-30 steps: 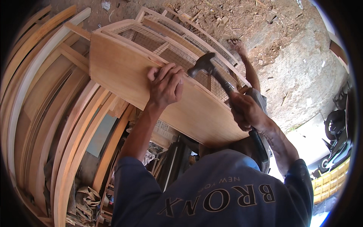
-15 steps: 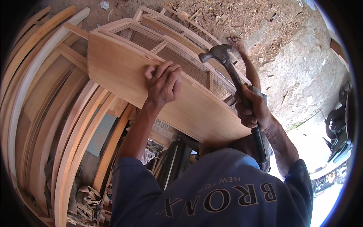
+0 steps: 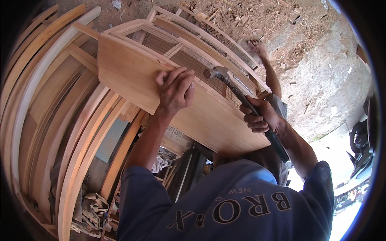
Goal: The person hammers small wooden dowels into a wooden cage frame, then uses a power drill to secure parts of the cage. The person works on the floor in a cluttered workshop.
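Observation:
A mesh-covered wooden frame with a plywood panel [image 3: 132,74] along its near side lies tilted in front of me. My left hand [image 3: 177,90] is closed over the panel's upper edge, fingers bent and thumb toward the right. Its fingertips are partly hidden, so I cannot tell if a small item is pinched there. My right hand [image 3: 263,115] grips a claw hammer [image 3: 237,91] round its dark handle. The hammer's head is just above the panel's edge, to the right of my left hand and apart from it.
Several long wooden frames and boards [image 3: 76,160] stand on the left. Crumpled cloth [image 3: 94,209] lies below them. Wood scraps [image 3: 241,19] litter the ground at the far side. A bare foot [image 3: 257,48] rests beyond the frame, and a dark vehicle [image 3: 360,138] stands at the right.
The hammer has come down and to the left, its head now lower and closer to the panel's edge. My left hand keeps its place on the panel.

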`<action>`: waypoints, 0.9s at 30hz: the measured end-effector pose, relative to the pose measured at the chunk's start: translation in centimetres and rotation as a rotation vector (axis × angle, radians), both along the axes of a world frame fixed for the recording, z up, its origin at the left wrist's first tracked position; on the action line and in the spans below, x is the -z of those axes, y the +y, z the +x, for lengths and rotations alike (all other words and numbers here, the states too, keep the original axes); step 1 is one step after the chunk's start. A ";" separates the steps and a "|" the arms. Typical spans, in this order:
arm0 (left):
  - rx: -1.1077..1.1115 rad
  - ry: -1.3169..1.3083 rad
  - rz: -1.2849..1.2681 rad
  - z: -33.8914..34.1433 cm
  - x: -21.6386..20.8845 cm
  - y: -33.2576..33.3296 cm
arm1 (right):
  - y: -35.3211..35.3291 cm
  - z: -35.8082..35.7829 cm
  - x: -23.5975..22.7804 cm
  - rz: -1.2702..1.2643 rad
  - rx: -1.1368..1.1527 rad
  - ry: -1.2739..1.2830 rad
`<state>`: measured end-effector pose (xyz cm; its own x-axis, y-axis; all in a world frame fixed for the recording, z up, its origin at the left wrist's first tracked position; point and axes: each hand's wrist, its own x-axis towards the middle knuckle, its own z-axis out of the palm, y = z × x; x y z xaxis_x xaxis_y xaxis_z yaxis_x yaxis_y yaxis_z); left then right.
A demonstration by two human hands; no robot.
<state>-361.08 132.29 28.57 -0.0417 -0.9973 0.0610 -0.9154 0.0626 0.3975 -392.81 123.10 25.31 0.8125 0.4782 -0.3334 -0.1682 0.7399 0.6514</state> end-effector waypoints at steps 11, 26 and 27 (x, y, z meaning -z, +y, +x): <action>0.019 -0.023 0.009 -0.2 -0.2 -0.4 | 1.2 -0.2 1.3 0.052 0.019 -0.068; 0.029 -0.019 -0.006 -0.3 -0.2 -0.5 | -0.1 0.2 0.1 -0.124 -0.106 0.004; 0.020 -0.022 0.007 -0.4 -0.3 -0.5 | -0.1 0.3 0.1 -0.128 -0.112 -0.007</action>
<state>-361.44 131.77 28.86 -0.0627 -0.9966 0.0527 -0.9226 0.0780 0.3778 -392.54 123.00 25.26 0.7590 0.5203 -0.3915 -0.2591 0.7929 0.5516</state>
